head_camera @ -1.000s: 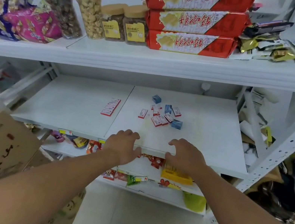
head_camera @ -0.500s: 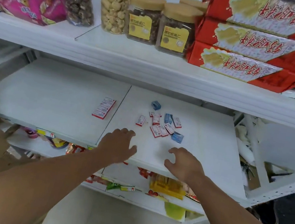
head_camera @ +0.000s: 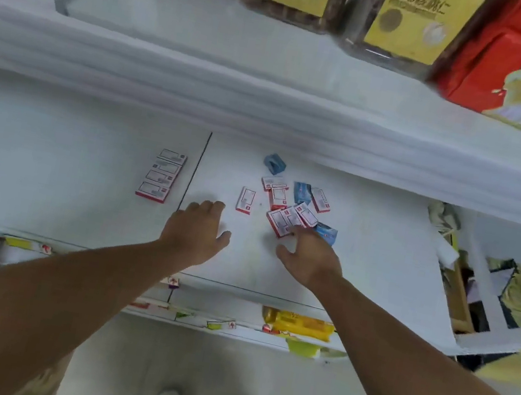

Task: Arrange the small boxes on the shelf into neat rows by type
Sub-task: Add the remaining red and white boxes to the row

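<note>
A person reaches both bare arms onto a white shelf [head_camera: 48,167]. The right hand [head_camera: 309,258], fingers loosely spread, touches the near edge of a jumbled pile of small boxes [head_camera: 289,202]. The left hand [head_camera: 197,231], palm down, fingers together, rests just short of a single box [head_camera: 245,200]. A neat row of boxes [head_camera: 162,174] lies farther left.

Right hand [head_camera: 311,258] fingertips seemingly touching red-white boxes [head_camera: 287,217] on shelf [head_camera: 381,253].
</note>
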A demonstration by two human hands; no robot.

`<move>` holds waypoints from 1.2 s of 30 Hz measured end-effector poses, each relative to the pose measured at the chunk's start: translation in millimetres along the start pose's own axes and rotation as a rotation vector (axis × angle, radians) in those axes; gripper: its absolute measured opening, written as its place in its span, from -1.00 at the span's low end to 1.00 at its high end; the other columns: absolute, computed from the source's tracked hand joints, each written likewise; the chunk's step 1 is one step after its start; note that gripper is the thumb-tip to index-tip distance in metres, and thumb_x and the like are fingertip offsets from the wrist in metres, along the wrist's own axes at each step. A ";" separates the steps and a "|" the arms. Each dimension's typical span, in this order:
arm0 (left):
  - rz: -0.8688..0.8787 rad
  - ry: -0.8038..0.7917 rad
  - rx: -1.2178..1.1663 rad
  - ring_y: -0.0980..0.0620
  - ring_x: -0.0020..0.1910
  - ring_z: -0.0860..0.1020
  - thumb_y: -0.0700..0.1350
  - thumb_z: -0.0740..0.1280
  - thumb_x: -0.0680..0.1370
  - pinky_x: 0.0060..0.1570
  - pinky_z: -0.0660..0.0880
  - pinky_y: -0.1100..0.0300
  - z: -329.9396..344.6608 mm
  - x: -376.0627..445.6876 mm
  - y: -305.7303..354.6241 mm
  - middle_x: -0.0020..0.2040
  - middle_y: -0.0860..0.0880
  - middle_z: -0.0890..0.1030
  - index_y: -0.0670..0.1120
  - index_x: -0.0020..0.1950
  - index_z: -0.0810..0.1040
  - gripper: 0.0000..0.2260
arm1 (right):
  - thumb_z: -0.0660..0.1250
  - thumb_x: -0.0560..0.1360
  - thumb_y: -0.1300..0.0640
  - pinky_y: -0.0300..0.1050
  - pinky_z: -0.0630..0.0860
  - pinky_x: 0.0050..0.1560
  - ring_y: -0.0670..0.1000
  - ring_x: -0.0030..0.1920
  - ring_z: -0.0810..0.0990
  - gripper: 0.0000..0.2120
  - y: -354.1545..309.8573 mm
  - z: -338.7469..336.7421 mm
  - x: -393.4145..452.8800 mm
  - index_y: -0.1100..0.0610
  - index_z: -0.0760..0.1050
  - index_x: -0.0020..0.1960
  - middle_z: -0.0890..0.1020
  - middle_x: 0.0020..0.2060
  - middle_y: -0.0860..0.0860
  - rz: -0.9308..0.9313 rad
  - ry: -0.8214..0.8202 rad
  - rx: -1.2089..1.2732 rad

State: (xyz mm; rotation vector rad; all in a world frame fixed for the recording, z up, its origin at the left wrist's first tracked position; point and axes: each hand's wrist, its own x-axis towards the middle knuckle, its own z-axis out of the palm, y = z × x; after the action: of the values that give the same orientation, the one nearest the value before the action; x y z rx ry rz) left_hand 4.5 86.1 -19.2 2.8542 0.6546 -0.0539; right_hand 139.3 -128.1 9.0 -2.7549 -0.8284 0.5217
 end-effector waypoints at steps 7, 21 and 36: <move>-0.045 0.093 -0.073 -0.08 0.20 0.58 0.04 0.28 0.62 0.11 0.58 -0.01 35.3 -2.2 23.6 0.31 -0.08 0.60 -0.07 0.53 0.36 -0.51 | 0.23 0.60 -0.10 0.26 0.34 0.48 0.23 0.55 0.21 -0.43 -5.2 36.2 50.7 0.08 0.32 0.55 0.34 0.55 0.11 -0.071 0.138 -0.166; -0.132 0.152 -0.116 -0.13 0.17 0.59 0.18 0.29 0.64 0.02 0.58 -0.01 41.2 61.7 30.3 0.29 -0.11 0.59 -0.08 0.45 0.41 -0.51 | 0.25 0.63 -0.08 0.14 0.55 0.24 0.21 0.40 0.44 -0.60 28.5 73.2 35.5 0.06 0.48 0.41 0.49 0.43 0.14 -0.250 0.195 -0.204; -0.250 0.087 -0.153 -0.13 0.09 0.55 -0.02 0.43 0.57 -0.14 0.44 0.08 51.5 80.3 43.5 0.15 -0.13 0.57 -0.11 0.30 0.58 -0.66 | 0.33 0.63 0.08 0.02 0.50 0.27 0.14 0.27 0.50 -0.57 47.1 69.4 22.4 0.15 0.46 0.47 0.57 0.30 0.13 -0.085 0.150 0.116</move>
State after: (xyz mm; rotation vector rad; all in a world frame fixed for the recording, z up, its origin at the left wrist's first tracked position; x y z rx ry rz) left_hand 96.3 71.2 -67.6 2.6267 0.9855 0.0786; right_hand 152.5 -146.8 -74.8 -2.6032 -0.8472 0.3309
